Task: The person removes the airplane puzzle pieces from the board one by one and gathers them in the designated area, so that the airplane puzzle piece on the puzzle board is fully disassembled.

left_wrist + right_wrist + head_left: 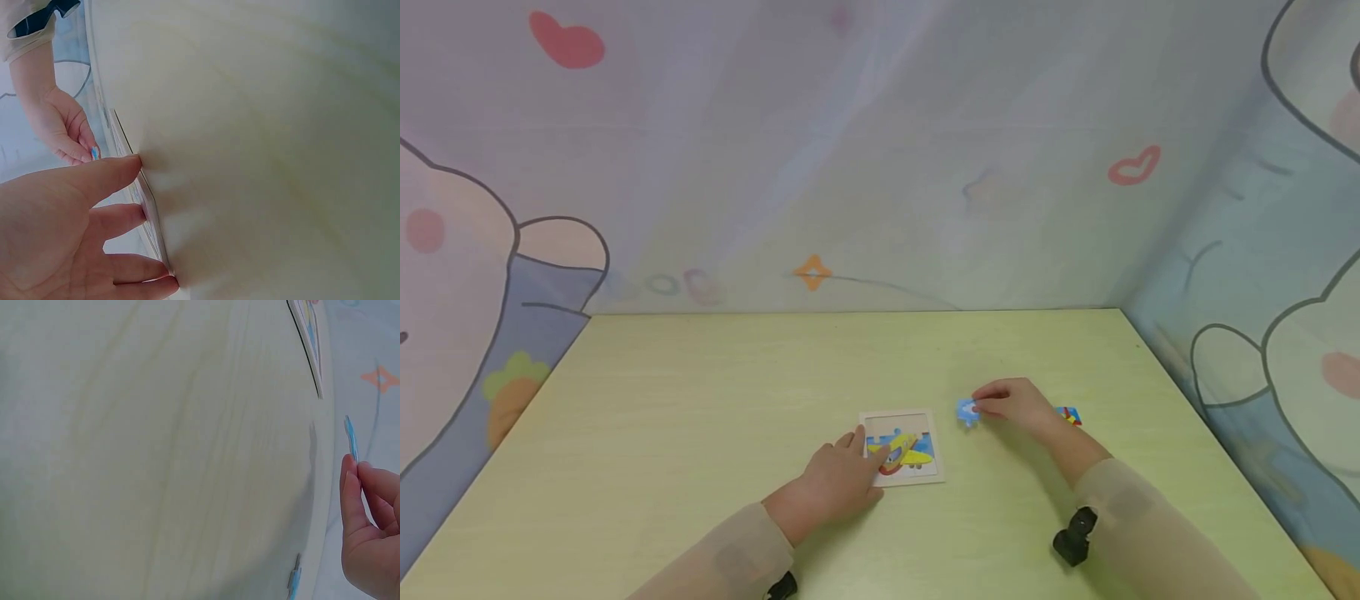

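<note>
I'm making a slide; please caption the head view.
The left hand touches an unfinished airplane puzzle while the right hand pinches a blue piece.

Soft, diffuse light is falling evenly on the pale yellow-green wooden tabletop (715, 400), and paler streaks are crossing the pastel printed cloth backdrop (895, 150). The bare left hand (81, 219) is casting blurry-edged shadows. Both wrist views are looking hazy and washed out; in the right one, the tabletop's edge is bowing.
</note>
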Tool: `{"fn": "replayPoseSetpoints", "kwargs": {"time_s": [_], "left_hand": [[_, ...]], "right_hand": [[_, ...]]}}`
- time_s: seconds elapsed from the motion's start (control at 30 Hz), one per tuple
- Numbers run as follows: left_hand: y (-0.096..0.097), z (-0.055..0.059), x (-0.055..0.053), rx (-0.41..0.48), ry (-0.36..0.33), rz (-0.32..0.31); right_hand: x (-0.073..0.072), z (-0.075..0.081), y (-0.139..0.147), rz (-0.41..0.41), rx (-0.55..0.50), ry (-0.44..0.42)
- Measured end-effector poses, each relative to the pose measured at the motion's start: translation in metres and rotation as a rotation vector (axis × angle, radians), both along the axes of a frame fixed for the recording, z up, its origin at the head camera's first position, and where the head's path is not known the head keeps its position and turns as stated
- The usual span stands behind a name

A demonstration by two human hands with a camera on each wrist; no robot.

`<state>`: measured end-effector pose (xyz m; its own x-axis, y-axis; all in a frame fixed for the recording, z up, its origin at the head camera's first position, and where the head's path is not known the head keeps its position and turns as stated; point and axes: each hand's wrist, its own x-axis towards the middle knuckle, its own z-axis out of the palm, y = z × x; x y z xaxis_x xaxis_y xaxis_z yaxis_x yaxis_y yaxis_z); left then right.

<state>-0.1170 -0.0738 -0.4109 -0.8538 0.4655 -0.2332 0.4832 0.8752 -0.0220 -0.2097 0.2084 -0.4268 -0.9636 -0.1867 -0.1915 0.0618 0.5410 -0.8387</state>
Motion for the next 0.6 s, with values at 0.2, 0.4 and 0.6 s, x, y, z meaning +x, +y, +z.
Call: {"fn": "replayPoseSetpoints", "kwargs": {"time_s": [0.2,0.4,0.6], "left_hand": [[0.000,0.000,0.000,0.012,-0.015,0.005],[-0.001,0.000,-0.001,0.017,-0.016,0.006],[-0.001,-0.002,-0.001,0.027,-0.018,0.006]], "right_hand": [[0.001,0.009,0.011,-0.011,-0.043,-0.019],[0.001,0.005,0.016,-0.008,-0.049,-0.050],[0.000,-0.003,0.016,0.015,0.003,-0.021]]}}
